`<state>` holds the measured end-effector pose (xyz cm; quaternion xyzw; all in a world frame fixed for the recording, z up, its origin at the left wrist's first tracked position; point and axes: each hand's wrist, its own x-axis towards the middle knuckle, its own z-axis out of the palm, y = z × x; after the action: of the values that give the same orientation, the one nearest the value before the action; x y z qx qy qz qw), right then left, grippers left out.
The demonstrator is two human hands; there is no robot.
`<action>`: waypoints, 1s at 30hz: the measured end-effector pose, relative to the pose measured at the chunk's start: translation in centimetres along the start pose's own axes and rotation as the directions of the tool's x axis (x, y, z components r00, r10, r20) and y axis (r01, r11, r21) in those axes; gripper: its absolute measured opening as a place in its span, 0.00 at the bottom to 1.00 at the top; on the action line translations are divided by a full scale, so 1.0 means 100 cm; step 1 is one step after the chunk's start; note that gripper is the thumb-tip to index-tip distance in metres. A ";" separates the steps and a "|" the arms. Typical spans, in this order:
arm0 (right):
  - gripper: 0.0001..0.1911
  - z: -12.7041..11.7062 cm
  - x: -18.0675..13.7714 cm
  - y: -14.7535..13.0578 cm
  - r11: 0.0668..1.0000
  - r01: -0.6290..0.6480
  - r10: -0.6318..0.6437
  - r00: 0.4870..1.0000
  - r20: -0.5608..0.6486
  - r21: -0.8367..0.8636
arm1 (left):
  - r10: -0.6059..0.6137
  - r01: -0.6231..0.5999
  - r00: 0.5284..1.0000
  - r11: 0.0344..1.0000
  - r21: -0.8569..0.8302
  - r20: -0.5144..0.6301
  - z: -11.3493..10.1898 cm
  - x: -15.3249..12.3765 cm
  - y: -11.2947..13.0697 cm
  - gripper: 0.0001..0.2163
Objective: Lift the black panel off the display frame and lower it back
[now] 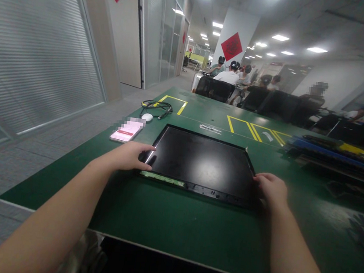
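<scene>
A black LCD screen panel (pixel 203 161) lies face up on the green table in front of me, inside a thin black frame. Along its near left edge runs a strip of green circuit board (pixel 162 178). My left hand (pixel 133 155) grips the panel's left edge, with thumb and forefinger tips on the rim. On the opposite side, my right hand (pixel 271 189) has its fingers closed at the right edge. The undersides of the fingers are hidden there.
A phone (pixel 127 130) with a lit screen, a white mouse (pixel 146 117) and a coiled black cable (pixel 159 107) lie to the left on the green table (pixel 174 224). Stacked dark panels (pixel 335 155) sit at the right. Seated people (pixel 229 73) are beyond the far edge.
</scene>
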<state>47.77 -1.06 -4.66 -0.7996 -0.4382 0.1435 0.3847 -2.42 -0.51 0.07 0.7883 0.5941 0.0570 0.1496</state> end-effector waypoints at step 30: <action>0.15 0.005 0.011 0.016 1.000 -0.011 0.011 0.999 0.048 0.015 | 0.171 -0.172 0.985 0.984 0.046 0.023 0.001 0.000 0.003 0.18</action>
<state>49.08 -0.42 -6.00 -0.7955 -0.4417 0.1679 0.3794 -2.12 -0.59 0.08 0.8403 0.5239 0.0477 0.1309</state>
